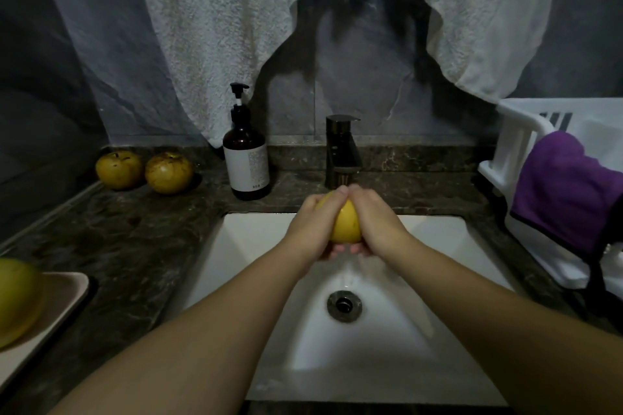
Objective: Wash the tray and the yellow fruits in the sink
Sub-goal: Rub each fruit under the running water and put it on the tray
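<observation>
Centre frame: I have both hands around one yellow fruit [346, 225], held over the white sink [455, 246] just below the dark faucet [341, 152]. My left hand [312, 229] cups its left side, my right hand [374, 222] its right; fingers of both are curled round it, tips meeting on top and showing again underneath. Water trails down from the fruit toward the drain [344, 305].

Lower left edge: a beige tray [57, 300] on the dark marble surface [135, 246], another yellow fruit [17, 296] sitting on it, partly cut off by the frame.

Left, mid-height: two speckled yellow fruits [119, 169] [168, 173] side by side near the wall. A brown pump bottle [246, 158] stands to their right.

Right edge: a white dish rack [519, 145] with a purple cloth [566, 185] draped over it. White towels [215, 27] hang along the top.
</observation>
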